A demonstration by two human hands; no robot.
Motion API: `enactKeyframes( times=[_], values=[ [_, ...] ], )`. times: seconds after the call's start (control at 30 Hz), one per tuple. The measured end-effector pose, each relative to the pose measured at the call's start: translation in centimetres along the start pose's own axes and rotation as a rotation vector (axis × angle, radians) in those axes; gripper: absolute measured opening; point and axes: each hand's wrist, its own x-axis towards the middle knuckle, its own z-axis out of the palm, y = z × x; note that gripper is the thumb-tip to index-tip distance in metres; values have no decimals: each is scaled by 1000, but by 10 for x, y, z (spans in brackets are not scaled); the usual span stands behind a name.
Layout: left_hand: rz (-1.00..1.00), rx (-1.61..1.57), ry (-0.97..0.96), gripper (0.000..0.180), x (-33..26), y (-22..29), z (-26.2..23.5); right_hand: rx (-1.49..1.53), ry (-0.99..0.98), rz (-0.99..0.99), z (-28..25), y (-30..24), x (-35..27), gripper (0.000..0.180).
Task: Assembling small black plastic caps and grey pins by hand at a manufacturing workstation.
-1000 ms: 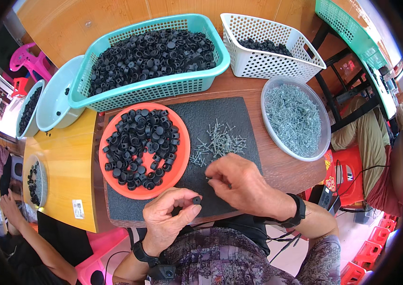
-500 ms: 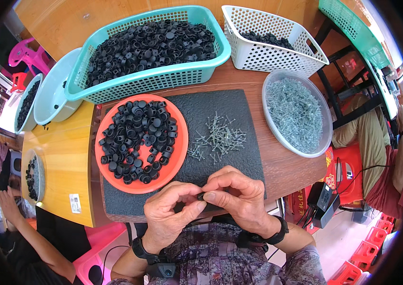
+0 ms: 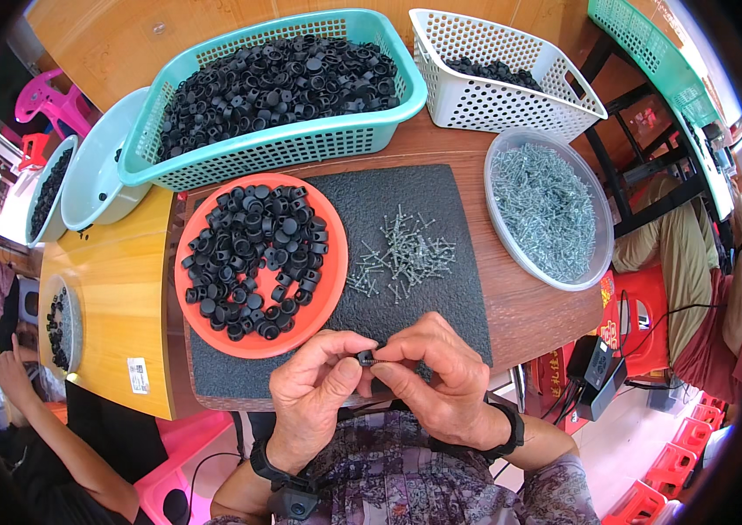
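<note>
Close to the table's front edge, my left hand (image 3: pixel 309 392) pinches a small black plastic cap (image 3: pixel 365 357) between thumb and fingers. My right hand (image 3: pixel 439 383) is closed on a screw (image 3: pixel 376 360), whose shank points left at the cap; whether its tip is inside the cap cannot be made out. Beyond the hands, a loose heap of silver screws (image 3: pixel 410 254) lies on a dark textured mat (image 3: pixel 336 197). An orange-red plate (image 3: pixel 337 223) left of the heap holds many black caps (image 3: pixel 253 210).
At the back stand a teal basket (image 3: pixel 283 149) full of black parts and a white basket (image 3: pixel 511 109). A clear tub (image 3: pixel 603 254) of screws sits on the right. Pale bowls (image 3: pixel 139 203) line the left side. A co-worker's arm (image 3: pixel 56 437) is at left.
My hands have come slightly apart and tilted. The screw and the cap's end now show between my fingers, where only a dark bit showed before.
</note>
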Motion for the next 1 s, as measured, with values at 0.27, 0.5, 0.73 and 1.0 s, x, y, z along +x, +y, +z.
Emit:
enactKeyframes(
  times=[0.27,0.5,0.73,1.0],
  values=[
    [29,163,13,27,0,0,-3,-107,-34,-114,-5,3,2,19],
    [53,206,8,28,0,0,-3,-185,-18,-205,-2,5,2,23],
    [2,131,20,28,-1,-2,-2,-189,-22,-205,-3,3,1,23],
    [25,155,2,27,-1,-3,-6,-207,-22,-214,-1,2,1,23]
  ],
)
